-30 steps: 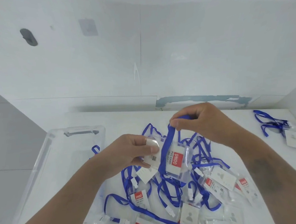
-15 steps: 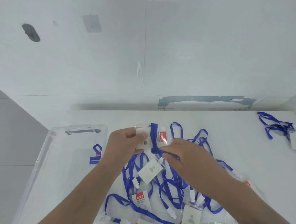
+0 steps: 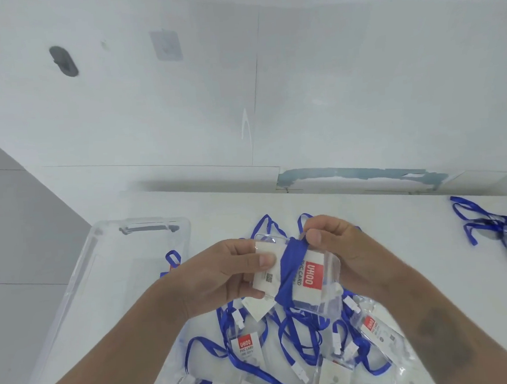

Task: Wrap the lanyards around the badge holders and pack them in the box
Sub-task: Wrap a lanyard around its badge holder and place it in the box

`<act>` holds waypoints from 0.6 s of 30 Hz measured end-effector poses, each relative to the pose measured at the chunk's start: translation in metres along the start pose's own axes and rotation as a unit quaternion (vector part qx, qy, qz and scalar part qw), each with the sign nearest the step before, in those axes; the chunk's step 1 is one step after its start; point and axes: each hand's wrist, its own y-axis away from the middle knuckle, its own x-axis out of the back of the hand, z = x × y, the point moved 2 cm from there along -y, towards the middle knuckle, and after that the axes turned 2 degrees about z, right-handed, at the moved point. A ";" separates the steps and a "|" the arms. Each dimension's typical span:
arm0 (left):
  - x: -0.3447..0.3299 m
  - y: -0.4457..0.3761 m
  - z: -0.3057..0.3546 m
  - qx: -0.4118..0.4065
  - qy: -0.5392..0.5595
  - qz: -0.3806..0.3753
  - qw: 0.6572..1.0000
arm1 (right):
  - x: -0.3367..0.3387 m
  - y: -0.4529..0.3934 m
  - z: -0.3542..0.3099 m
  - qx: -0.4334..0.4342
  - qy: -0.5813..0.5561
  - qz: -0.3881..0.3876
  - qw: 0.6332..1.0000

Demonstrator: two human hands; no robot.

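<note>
I hold a clear badge holder [image 3: 312, 274] with a red-and-white card above the table. My left hand [image 3: 222, 278] grips its left end, thumb on top. A blue lanyard [image 3: 290, 264] is wound several times around its middle. My right hand [image 3: 337, 246] pinches the lanyard at the holder's top edge. A clear plastic box [image 3: 101, 262] sits at the left, with a wrapped badge [image 3: 171, 262] showing at its right wall. Below my hands lies a pile of loose badge holders with blue lanyards [image 3: 302, 344].
Another badge holder with a tangled blue lanyard [image 3: 488, 226] lies at the far right of the white table [image 3: 398, 220]. A white wall rises behind the table. Grey floor lies left of the box.
My right hand swung from below the holder up to its top edge, carrying the lanyard round again. The wrapped band on the holder is thicker. The holder sits nearer me.
</note>
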 end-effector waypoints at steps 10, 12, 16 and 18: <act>-0.004 -0.006 -0.013 -0.034 0.097 0.111 0.988 | -0.021 -0.008 0.028 -0.006 -0.171 0.079 0.982; -0.002 -0.006 -0.012 -0.051 0.114 0.151 0.981 | -0.016 -0.007 0.027 0.016 -0.145 0.105 0.984; 0.001 -0.007 -0.012 -0.068 0.100 0.215 0.969 | -0.018 -0.008 0.023 0.064 0.084 0.132 0.986; 0.002 -0.005 -0.012 -0.069 0.090 0.222 0.968 | -0.018 -0.010 0.020 0.073 0.159 0.155 0.972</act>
